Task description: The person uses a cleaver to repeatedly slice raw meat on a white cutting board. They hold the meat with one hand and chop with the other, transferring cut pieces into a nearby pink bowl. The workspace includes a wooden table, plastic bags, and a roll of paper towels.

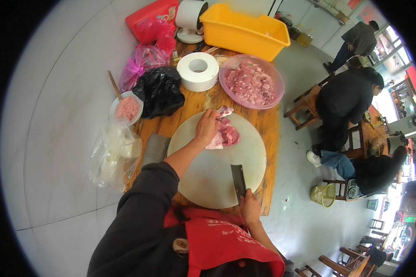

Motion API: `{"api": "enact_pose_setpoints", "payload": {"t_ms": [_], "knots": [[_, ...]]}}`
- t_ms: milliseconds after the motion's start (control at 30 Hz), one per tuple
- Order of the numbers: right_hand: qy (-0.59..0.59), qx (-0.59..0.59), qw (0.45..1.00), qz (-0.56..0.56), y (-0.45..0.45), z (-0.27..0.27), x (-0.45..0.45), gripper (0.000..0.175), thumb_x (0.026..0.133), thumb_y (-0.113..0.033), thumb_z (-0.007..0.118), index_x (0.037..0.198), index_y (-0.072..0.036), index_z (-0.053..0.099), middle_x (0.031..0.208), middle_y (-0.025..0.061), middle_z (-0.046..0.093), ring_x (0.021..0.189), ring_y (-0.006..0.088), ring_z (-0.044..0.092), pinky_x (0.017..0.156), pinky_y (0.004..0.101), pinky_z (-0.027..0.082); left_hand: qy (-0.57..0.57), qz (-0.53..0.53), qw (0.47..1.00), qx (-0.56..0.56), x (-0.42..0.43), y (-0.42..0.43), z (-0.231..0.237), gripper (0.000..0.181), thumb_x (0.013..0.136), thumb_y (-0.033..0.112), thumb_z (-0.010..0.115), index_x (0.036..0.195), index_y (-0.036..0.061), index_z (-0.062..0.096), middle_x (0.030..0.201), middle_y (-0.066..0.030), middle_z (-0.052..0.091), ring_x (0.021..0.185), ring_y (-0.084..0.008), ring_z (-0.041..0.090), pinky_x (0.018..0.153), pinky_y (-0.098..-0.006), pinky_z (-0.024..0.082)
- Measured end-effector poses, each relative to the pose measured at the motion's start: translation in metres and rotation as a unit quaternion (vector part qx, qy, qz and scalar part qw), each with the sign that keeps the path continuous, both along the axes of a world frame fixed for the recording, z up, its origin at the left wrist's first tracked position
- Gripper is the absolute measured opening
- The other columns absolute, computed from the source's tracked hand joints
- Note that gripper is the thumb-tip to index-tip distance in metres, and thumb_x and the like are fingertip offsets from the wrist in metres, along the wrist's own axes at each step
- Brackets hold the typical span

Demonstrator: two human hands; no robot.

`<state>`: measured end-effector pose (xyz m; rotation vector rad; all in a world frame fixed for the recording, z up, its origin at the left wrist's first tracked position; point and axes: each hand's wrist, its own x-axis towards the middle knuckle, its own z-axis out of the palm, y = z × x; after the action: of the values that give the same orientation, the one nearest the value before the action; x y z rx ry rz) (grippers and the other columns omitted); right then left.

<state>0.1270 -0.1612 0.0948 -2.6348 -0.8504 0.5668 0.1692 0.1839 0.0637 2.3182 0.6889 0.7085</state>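
On a round white cutting board (208, 180) lies a piece of raw meat (230, 133), pink with pale fat. My left hand (208, 126) grips its left upper edge, fingers curled over it. My right hand (250, 207) is closed round the handle of a cleaver (239, 180), whose dark blade is over the board's lower right part, apart from the meat. Beyond the board stands a pink translucent plastic bowl (222, 85) of chopped raw meat (251, 83).
Around the board on the wooden table (272, 149) are a large tape-like white roll (198, 81), a black plastic bag (161, 91), a yellow plastic bin (242, 34) and a bowl of minced meat (127, 109) with chopsticks. Several people and wooden stools are to the right.
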Motion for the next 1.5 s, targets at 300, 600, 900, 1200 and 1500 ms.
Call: {"api": "enact_pose_setpoints", "payload": {"t_ms": [300, 600, 900, 1200, 1500], "knots": [[-0.026, -0.032, 0.999, -0.033, -0.001, -0.003, -0.016, 0.022, 0.095, -0.023, 0.056, 0.106, -0.007, 0.048, 0.094, 0.0194, 0.066, 0.071, 0.0431, 0.068, 0.060, 0.0542, 0.054, 0.271, -0.002, 0.962, 0.035, 0.072, 0.034, -0.025, 0.042, 0.086, 0.009, 0.066, 0.126, 0.0028, 0.056, 0.132, -0.0195, 0.056, 0.118, -0.0376, 0.057, 0.096, -0.0452, 0.052], [-0.028, -0.056, 0.997, -0.040, 0.005, -0.002, -0.020, 0.023, 0.094, -0.023, 0.057, 0.107, -0.006, 0.046, 0.096, 0.0192, 0.066, 0.070, 0.0429, 0.068, 0.059, 0.0533, 0.055, 0.076, -0.061, 0.965, -0.244, 0.060, 0.072, -0.053, 0.035, 0.089, 0.006, 0.063, 0.123, -0.0003, 0.064, 0.094, -0.0096, 0.070, 0.080, -0.0187, 0.068, 0.066, -0.0338, 0.056], [-0.020, -0.055, 0.997, -0.043, 0.013, 0.003, -0.015, 0.023, 0.095, -0.023, 0.057, 0.106, -0.006, 0.045, 0.097, 0.0212, 0.066, 0.079, 0.0452, 0.067, 0.066, 0.0554, 0.054, -0.152, -0.111, 0.649, -0.737, -0.035, 0.061, -0.005, 0.032, 0.100, 0.016, 0.059, 0.131, 0.0092, 0.058, 0.106, -0.0045, 0.067, 0.089, -0.0129, 0.065, 0.073, -0.0281, 0.053], [-0.047, -0.040, 0.997, -0.036, 0.014, 0.003, -0.017, 0.024, 0.095, -0.019, 0.059, 0.105, -0.003, 0.046, 0.093, 0.0249, 0.066, 0.076, 0.0458, 0.067, 0.064, 0.0547, 0.053, -0.034, -0.158, 0.682, -0.713, -0.109, -0.020, 0.038, 0.026, 0.100, 0.022, 0.062, 0.121, 0.0065, 0.062, 0.106, -0.0015, 0.064, 0.089, -0.0119, 0.063, 0.080, -0.0272, 0.052], [-0.067, -0.031, 0.996, -0.042, 0.016, 0.001, -0.020, 0.024, 0.094, -0.019, 0.061, 0.105, -0.003, 0.047, 0.094, 0.0245, 0.066, 0.078, 0.0459, 0.067, 0.066, 0.0555, 0.053, 0.118, -0.261, 0.957, -0.038, -0.172, -0.116, -0.008, 0.037, 0.081, 0.002, 0.064, 0.116, 0.0133, 0.069, 0.126, -0.0104, 0.060, 0.114, -0.0319, 0.056, 0.097, -0.0421, 0.049]]}}
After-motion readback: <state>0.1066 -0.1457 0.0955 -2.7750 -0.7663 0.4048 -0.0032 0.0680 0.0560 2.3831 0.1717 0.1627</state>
